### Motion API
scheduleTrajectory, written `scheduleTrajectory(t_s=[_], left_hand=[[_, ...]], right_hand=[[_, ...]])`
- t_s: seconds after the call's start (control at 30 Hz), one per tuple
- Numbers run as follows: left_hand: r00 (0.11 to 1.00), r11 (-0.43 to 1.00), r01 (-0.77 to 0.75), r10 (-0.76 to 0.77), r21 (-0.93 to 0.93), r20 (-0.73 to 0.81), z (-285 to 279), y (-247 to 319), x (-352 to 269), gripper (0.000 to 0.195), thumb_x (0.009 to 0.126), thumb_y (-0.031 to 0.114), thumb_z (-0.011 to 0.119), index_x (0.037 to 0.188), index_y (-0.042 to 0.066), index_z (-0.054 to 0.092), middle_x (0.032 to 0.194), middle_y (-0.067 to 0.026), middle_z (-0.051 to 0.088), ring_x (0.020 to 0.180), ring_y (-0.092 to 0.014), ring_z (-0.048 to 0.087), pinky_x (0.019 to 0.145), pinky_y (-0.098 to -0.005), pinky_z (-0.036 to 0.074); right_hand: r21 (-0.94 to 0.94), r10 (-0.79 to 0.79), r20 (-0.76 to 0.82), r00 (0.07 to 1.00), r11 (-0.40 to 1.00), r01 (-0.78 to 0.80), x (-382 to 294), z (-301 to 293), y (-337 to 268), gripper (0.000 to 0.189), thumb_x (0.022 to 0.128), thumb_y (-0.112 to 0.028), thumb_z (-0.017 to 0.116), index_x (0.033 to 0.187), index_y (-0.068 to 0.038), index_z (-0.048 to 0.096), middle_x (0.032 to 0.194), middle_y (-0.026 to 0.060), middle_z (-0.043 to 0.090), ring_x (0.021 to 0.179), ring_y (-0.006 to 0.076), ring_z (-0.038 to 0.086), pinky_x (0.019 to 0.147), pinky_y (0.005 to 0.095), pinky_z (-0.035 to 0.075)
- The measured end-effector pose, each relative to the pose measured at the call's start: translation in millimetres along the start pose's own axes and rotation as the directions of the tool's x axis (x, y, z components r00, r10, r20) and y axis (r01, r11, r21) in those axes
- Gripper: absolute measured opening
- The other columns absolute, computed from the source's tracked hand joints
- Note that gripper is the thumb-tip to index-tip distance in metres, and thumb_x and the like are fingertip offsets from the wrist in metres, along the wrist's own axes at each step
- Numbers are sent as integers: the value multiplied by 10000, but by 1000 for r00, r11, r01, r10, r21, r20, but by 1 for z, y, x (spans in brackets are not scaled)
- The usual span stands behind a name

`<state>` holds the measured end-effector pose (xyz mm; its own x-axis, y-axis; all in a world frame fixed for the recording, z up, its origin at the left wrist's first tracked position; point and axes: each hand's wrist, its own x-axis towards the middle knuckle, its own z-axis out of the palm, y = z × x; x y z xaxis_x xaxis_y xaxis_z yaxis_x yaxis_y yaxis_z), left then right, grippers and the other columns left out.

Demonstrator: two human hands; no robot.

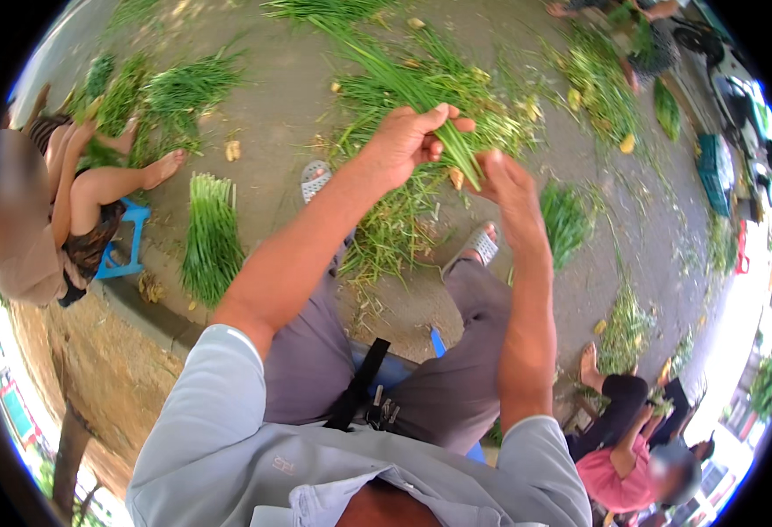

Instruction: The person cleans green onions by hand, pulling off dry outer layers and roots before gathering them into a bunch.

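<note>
My left hand (419,138) grips a small bunch of garlic chives (386,72). Its long green leaves stretch away from me, and the stalk ends point toward my right hand. Close to those ends is my right hand (508,191), its fingers curled and its thumb raised; whether it pinches any stalks I cannot tell. Beneath both hands spreads a loose heap of chives (386,99), mixed with yellowed leaves. More trimmed scraps (392,224) lie between my feet. A neat bundle of chives (213,240) rests left of my legs, and a smaller green bunch (565,224) lies to the right.
A person on a blue plastic stool (124,240) handles greens at left, beside more chive piles (191,85). Another in a pink shirt (623,471) sits at lower right; a third is at upper right. A teal crate (714,174) and parked scooters (735,112) line the right side.
</note>
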<state>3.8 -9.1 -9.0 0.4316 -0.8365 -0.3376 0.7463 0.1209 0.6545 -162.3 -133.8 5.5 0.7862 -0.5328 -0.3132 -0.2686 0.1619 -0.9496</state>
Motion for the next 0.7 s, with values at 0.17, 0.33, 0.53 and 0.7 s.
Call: scheduleTrajectory(t_s=[0.17,0.33,0.53,0.7], left_hand=[[999,995,30,-31,97,9,2,-15,-6,263,958,253,651,1083,22,632,1089,-105,717,584,-74,497,580,-229,473],[994,993,113,-113,30,-5,5,-19,-1,241,975,254,631,1110,57,595,1118,-76,696,607,-70,510,570,-231,463],[991,985,87,-100,-150,-86,-8,-13,15,159,993,228,596,1051,80,593,1087,-55,698,615,-82,524,578,-242,474],[973,965,-70,10,-254,-230,-34,7,24,122,1007,174,564,1043,58,573,1085,-67,689,633,-101,527,605,-266,483]], right_hand=[[6,140,247,959,989,-146,-6,17,-12,325,1016,-336,537,1036,-23,626,867,42,642,686,101,592,629,264,514],[-4,188,240,952,981,-192,-6,3,-4,292,997,-331,573,957,-45,618,729,-37,528,551,32,387,476,219,285],[-87,240,165,957,970,-228,-15,-25,-18,286,964,-340,613,948,-56,633,677,-79,499,513,16,331,456,206,238],[-146,239,120,963,964,-221,-24,-85,-23,274,960,-336,614,948,-63,632,671,-85,492,504,5,329,444,181,237]])
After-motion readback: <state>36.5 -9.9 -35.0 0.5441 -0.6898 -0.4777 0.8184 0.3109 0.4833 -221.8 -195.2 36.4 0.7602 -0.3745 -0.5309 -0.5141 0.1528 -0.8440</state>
